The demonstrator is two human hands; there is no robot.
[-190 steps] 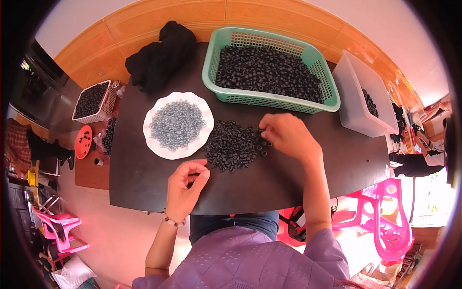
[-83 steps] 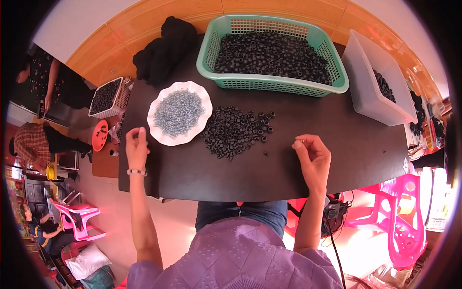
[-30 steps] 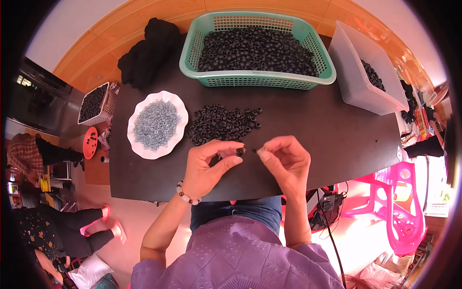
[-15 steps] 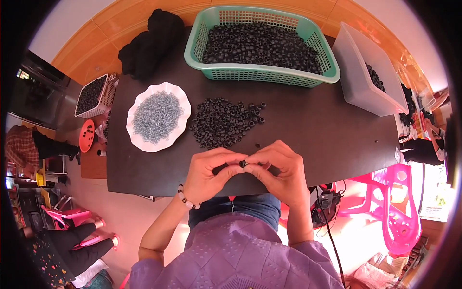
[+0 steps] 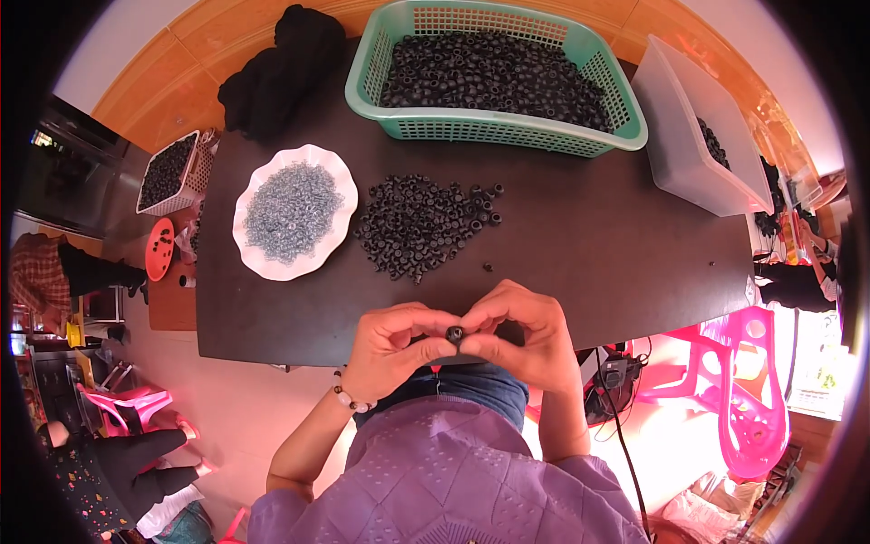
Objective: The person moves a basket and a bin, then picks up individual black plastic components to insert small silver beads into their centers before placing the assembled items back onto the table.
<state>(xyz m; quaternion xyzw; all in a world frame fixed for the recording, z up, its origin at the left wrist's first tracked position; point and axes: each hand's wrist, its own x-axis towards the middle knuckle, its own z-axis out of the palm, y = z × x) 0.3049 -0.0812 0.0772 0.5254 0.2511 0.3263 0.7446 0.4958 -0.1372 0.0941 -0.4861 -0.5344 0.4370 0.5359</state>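
Just above the table's near edge, a small round black plastic cap (image 5: pixel 455 335) is pinched between the fingertips of both my hands. My left hand (image 5: pixel 394 340), with a beaded bracelet at the wrist, grips its left side by thumb and forefinger. Thumb and fingers of my right hand (image 5: pixel 524 334) close on the other side. A dark hollow shows in the cap's face. Beyond my hands lies a loose pile of similar black caps (image 5: pixel 419 227), with one stray cap (image 5: pixel 488 267) nearer me. Left of the pile, a white scalloped plate (image 5: pixel 246 247) holds many small clear pieces (image 5: pixel 294 213).
A green basket (image 5: pixel 507 130) full of black caps stands at the table's far side. Right of it sits a translucent bin (image 5: pixel 675 172); a black cloth (image 5: pixel 281 82) lies far left. A pink chair (image 5: pixel 752 408) stands right, near a hanging cable (image 5: pixel 623 435). Other people are at the left.
Both hands have come slightly nearer my body with the cap. The cap is turned so its round face shows more plainly. The view has shifted a little.
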